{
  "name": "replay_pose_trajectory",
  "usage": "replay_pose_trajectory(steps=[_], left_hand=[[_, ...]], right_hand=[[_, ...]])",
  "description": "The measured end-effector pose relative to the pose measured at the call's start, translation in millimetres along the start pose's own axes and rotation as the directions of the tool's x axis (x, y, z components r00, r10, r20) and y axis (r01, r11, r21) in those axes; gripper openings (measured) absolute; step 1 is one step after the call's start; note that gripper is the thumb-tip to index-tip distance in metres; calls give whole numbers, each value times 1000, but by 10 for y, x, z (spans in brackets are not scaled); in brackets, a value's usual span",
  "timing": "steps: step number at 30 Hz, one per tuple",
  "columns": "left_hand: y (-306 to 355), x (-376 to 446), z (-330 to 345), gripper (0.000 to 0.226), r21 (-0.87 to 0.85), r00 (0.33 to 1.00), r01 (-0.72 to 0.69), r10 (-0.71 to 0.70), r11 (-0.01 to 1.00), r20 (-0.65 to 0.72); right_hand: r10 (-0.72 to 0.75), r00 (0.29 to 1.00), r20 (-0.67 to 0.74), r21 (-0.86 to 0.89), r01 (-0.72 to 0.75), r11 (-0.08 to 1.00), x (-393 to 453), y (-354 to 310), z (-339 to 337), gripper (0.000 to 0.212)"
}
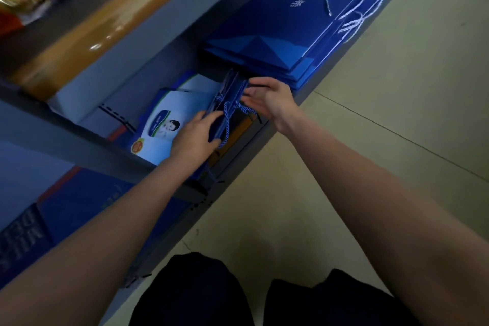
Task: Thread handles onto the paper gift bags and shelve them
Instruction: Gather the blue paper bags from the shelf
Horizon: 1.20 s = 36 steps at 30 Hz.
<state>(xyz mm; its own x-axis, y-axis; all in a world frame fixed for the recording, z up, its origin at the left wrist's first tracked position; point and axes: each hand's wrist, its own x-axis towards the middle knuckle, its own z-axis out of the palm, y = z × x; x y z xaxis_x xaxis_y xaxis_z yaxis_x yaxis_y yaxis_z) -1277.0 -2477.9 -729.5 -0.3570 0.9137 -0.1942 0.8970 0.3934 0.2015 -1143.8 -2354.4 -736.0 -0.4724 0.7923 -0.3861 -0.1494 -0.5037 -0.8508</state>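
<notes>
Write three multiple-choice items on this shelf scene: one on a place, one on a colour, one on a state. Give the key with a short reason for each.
1. Where do the small blue bags stand?
A. On the floor
B. On the shelf between the white box and the flat blue stack
C. On the top wooden board

2. What colour are the cord handles on the flat blue bag stack?
A. White
B. Orange
C. Black

3. How does the right hand lie?
A. Clenched in a fist
B. Fingers fairly straight beside the small bags
C. Resting on the floor

Key: 1 B, the bags sit between the white box and the stack. 2 A, the cords show pale against the blue. 3 B, its fingers reach toward the bags while the left hand touches their other side.
</notes>
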Motion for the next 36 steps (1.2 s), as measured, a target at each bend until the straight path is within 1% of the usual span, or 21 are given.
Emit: replay_pose_trajectory(steps=[2, 4, 6, 8, 9, 10, 12, 13, 14, 15, 17, 19, 22, 24, 26, 28, 30, 33, 35, 36], left_hand=[[-33, 6, -38, 62, -60, 998, -49, 46, 997, -49], [-62, 7, -50, 59, -151, 995, -86, 78, 985, -60], [-95, 18, -56, 57, -231, 996, -55, 37, 971, -79], [-71, 22, -63, 55, -198, 993, 0, -24, 980, -117], [-17, 28, -58, 53, -159, 989, -3, -20, 987, -147], [49, 43, -38, 48, -122, 982, -49, 25, 991, -186], [166, 70, 29, 34, -77, 966, -161, 141, 984, -217], [238, 106, 70, 29, -84, 965, -177, 156, 981, -212], [316, 149, 104, 27, -106, 968, -167, 142, 980, -208], [384, 190, 133, 27, -125, 972, -143, 115, 982, -206], [499, 289, 170, 31, -121, 976, -89, 62, 989, -208], [610, 388, 173, 34, -110, 980, -66, 44, 992, -192], [756, 499, 113, 32, -115, 985, -72, 53, 991, -163], [875, 459, 6, 29, -127, 992, -49, 33, 991, -121], [1052, 378, -197, 27, -116, 997, -44, 37, 992, -65], [1301, 324, -476, 26, -124, 999, -39, 38, 992, -12], [1624, 326, -782, 25, -154, 997, -69, 71, 986, 13], [2313, 290, -1330, 28, -130, 976, -185, 197, 974, 89], [2896, 254, -1831, 31, -81, 945, -282, 292, 956, 150], [3199, 236, -2127, 31, -66, 931, -324, 331, 944, 155]], right_hand=[[2, 1000, 8, -96, -1, 995, 42, 41, -72, 21], [7, 1000, -13, -224, -10, 975, 58, 78, -167, 24], [41, 998, -56, -306, -57, 950, 47, 135, -225, 28], [47, 991, -123, -300, -82, 950, 2, 179, -290, 26], [3, 984, -176, -286, -54, 957, -16, 168, -346, 24], [-63, 967, -246, -271, -6, 963, -16, 146, -407, 23], [-194, 897, -398, -286, 79, 955, 29, 116, -526, 27], [-234, 870, -434, -322, 93, 942, 52, 95, -590, 30], [-248, 867, -432, -359, 87, 929, 76, 80, -643, 33], [-235, 886, -399, -394, 66, 917, 97, 80, -688, 37], [-170, 938, -300, -435, 24, 900, 130, 92, -751, 47], [-103, 963, -248, -443, -18, 896, 159, 101, -814, 53], [-91, 958, -273, -416, -32, 909, 174, 85, -930, 53], [-80, 939, -333, -401, -65, 914, 85, -2, -1026, 49], [-63, 906, -418, -385, -114, 916, -95, -217, -1127, 44], [-99, 876, -472, -451, -144, 881, -342, -558, -1277, 44], [-145, 844, -516, -528, -180, 830, -606, -1012, -1460, 46], [-164, 762, -627, -546, -279, 790, -1048, -1859, -1853, 46], [-158, 713, -683, -531, -337, 778, -1428, -2515, -2142, 44], [-157, 695, -702, -530, -362, 767, -1640, -2852, -2267, 43]])
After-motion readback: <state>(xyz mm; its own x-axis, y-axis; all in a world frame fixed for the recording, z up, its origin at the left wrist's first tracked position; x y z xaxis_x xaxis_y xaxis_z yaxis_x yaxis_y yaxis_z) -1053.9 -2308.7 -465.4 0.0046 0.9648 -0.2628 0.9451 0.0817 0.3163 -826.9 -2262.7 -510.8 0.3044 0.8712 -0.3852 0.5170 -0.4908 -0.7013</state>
